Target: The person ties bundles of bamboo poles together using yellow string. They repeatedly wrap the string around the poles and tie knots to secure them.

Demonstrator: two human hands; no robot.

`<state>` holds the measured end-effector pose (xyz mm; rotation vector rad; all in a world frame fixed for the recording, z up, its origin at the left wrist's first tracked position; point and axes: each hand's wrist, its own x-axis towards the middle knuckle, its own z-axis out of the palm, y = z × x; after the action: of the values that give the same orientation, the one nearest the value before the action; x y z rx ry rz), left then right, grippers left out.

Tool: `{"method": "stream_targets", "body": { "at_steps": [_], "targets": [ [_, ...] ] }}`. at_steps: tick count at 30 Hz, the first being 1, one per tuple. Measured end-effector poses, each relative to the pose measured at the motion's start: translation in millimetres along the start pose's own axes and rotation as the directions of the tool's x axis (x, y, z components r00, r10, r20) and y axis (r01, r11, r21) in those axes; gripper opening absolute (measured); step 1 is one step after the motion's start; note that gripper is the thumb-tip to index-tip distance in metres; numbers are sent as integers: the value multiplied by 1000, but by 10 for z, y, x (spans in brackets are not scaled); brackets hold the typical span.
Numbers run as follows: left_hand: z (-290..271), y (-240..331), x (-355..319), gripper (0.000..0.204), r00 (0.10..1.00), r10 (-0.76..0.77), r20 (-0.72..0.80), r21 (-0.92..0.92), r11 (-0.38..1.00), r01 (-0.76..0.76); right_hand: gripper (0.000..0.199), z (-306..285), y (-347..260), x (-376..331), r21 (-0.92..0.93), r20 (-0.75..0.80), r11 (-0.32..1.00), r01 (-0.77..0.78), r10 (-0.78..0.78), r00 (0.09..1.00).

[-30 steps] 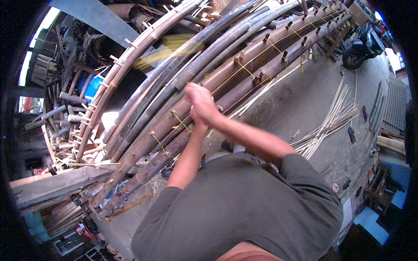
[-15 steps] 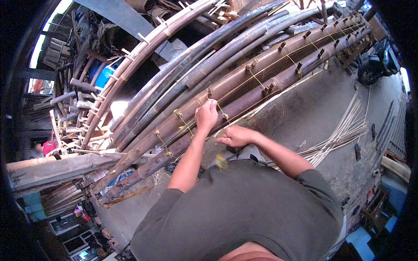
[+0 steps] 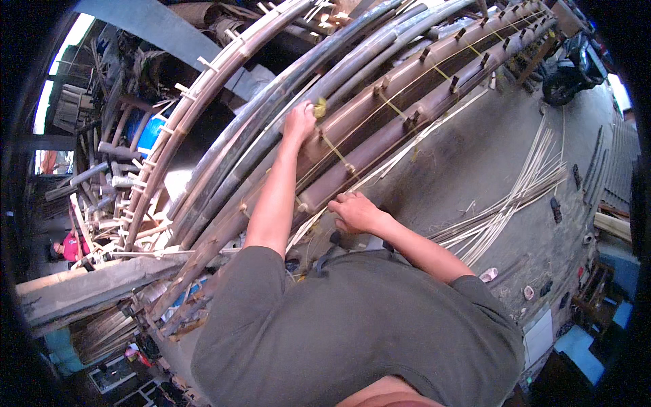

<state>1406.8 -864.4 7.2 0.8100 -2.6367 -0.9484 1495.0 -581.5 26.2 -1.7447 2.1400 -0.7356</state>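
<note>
Two long brown bamboo poles run diagonally before me, the far pole (image 3: pixel 352 119) and the near pole (image 3: pixel 383 147). Short pegs (image 3: pixel 454 83) stick out along both. Lengths of yellow cord (image 3: pixel 333 147) span from one to the other. My left hand (image 3: pixel 298 122) reaches past the far pole, its fingers closed round a loose yellow bundle of cord (image 3: pixel 320 107). On the near side, my right hand (image 3: pixel 358 213) hovers beside the near pole with bent, slightly spread fingers. Nothing shows in it.
Curved grey poles (image 3: pixel 325 81) lie beyond, and a curved pole with pale pegs (image 3: pixel 196 102) stands at left. Thin pale strips (image 3: pixel 515 203) lie on the floor at right. A motorbike wheel (image 3: pixel 559 87) is far right. A person in red (image 3: pixel 71 245) is at far left.
My left hand has moved left and farther away, with the yellow bundle now at it. The right hand stays near the near pole, its fingers loosened. The view has shifted slightly.
</note>
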Motion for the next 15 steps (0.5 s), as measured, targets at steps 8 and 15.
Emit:
{"method": "stream_targets", "body": {
  "at_steps": [8, 15],
  "targets": [
    [-1256, -289, -1571, 31, 911, -101, 400, 205, 979, 19, 14, 423, -617, 203, 747, 448, -661, 66, 574, 686],
    [-543, -632, -2274, 31, 946, 191, -262, -121, 966, -229, 32, -181, -1487, 1660, 693, -265, 715, 94, 132, 955]
  ]
}}
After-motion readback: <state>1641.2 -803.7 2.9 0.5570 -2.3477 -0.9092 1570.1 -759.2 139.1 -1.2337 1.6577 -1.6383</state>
